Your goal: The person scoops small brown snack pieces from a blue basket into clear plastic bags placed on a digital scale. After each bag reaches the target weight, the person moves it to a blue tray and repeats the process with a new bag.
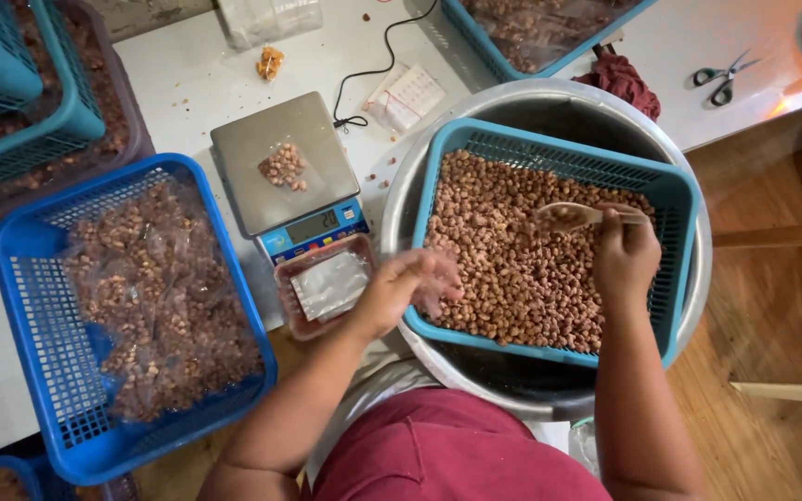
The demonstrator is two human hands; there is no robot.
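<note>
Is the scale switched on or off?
On: the scale's display shows lit digits, with a small bag of nuts on its pan.

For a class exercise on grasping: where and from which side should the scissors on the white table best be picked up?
Take the scissors by the dark looped handles at their lower left end, coming down from above. They lie flat and partly open, blades pointing up and right, with bare table around them.

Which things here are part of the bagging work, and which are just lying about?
In use: right hand with spoon; left hand; teal basket of nuts; scale holding a small bag; blue basket of filled bags.
Lying about: scissors; red cloth.
</note>
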